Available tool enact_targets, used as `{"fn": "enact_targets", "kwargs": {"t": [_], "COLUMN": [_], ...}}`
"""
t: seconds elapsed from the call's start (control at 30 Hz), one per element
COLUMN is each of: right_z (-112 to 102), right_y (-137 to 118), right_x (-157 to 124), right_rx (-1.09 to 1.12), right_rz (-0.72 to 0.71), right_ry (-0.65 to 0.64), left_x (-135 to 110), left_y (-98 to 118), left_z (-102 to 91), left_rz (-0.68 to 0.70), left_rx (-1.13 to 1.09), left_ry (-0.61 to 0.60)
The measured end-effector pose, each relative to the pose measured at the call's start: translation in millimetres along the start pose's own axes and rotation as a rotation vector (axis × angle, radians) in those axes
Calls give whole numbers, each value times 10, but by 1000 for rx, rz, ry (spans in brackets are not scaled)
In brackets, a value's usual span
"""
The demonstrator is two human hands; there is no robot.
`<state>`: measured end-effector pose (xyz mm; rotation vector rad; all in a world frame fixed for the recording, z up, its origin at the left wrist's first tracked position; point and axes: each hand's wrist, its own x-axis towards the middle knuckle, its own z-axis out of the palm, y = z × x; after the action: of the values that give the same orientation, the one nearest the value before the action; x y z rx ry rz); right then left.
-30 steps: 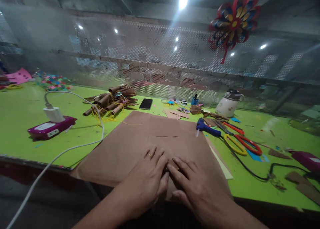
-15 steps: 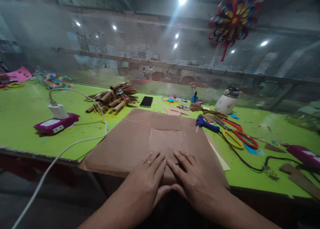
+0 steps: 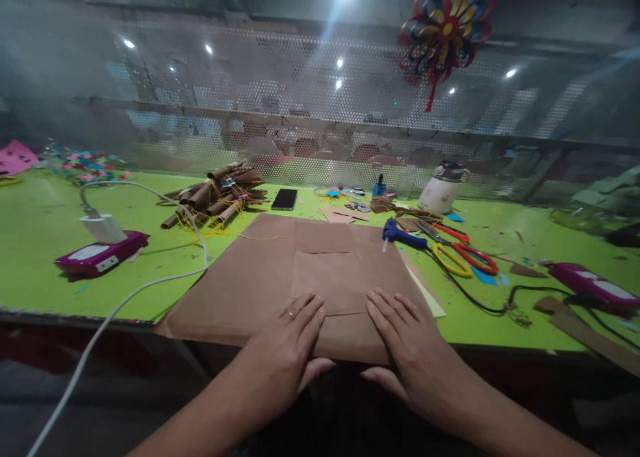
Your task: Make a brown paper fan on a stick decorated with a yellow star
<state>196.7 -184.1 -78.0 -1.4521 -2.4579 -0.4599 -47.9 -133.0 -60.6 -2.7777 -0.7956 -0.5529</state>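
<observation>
A large sheet of brown paper (image 3: 227, 287) lies on the green table, its near edge overhanging the front. On its middle sits a smaller rectangular brown piece (image 3: 330, 280), flat with visible edges. My left hand (image 3: 293, 337), with a ring on one finger, rests its fingers flat at the lower left of this piece. At the lower right, my right hand (image 3: 407, 337) presses flat with its fingers stretched out. Both thumbs point inward, apart from each other, by the paper's near edge. Neither hand grips anything that I can see.
A blue glue gun (image 3: 403, 236) touches the sheet's right side, near scissors (image 3: 470, 257). Further back are rolled brown tubes (image 3: 220, 194), a phone (image 3: 285, 199) and a white flask (image 3: 440, 190). A purple power strip (image 3: 103, 252) trails a white cable on the left.
My hands have moved apart, the right one sliding to the right along the near edge of the paper. The whole view has shifted slightly, so the table things appear further left.
</observation>
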Motion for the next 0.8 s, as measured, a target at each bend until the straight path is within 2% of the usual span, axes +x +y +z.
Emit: {"fn": "enact_targets", "kwargs": {"t": [0.23,0.4,0.5,0.6,0.73,0.8], "right_z": [-2,-9,-58,-155,-304,-343], "right_y": [19,-12,-8,-31,-169,-267], "right_x": [-117,-96,-69,25,256,367], "right_rx": [7,-2,11,22,-21,-54], "right_rz": [76,98,111,98,95,80], "right_ry": [42,12,-11,-46,-106,-124], "left_x": [-118,-346,-400,-277,35,144], "left_y": [-125,-261,-287,-218,-25,68], "left_z": [-106,-154,-180,-247,-348,-346], "left_rz": [0,24,-1,-50,-144,-149], "left_rx": [10,126,148,120,88,108], "left_ry": [-9,11,32,9,-134,-125]}}
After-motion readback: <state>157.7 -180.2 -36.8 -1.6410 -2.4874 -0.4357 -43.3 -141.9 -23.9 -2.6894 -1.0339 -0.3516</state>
